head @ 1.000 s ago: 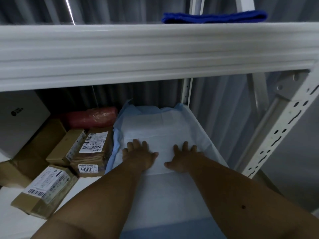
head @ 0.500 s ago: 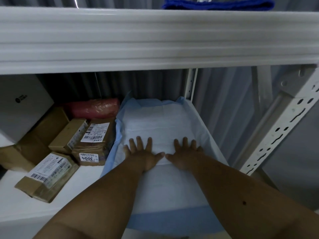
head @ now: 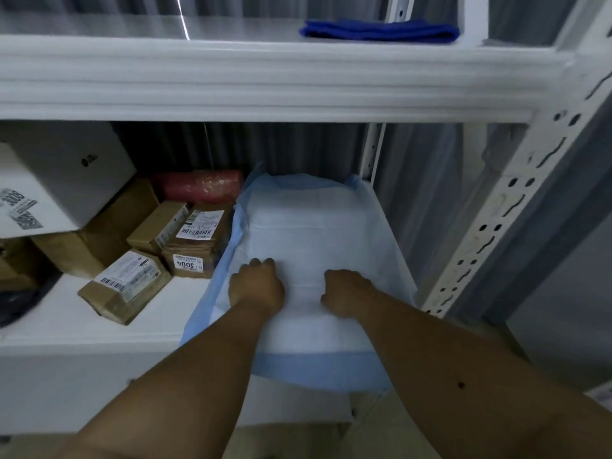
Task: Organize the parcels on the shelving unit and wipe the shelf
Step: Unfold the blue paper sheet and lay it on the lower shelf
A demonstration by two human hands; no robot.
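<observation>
A white absorbent pad with a blue border [head: 314, 226] lies on the right part of the lower white shelf [head: 82, 329], and its front edge hangs over the shelf's front. My left hand [head: 256, 283] and my right hand [head: 344, 291] sit side by side on the pad's middle with fingers curled down into it. The fingertips are hidden under the knuckles. Several brown cardboard parcels with barcode labels [head: 195, 236] [head: 127, 283] lie to the left of the pad. A red wrapped parcel [head: 198, 185] lies at the back.
A folded blue cloth [head: 381, 29] lies on the upper shelf [head: 265, 81]. A large white box [head: 59, 180] rests on brown boxes at far left. A perforated white upright [head: 490, 226] stands at right. Corrugated wall runs behind.
Both hands went from flat with spread fingers to curled on the pad and drew back toward me. The pad's front edge now overhangs the shelf. The view tilted up.
</observation>
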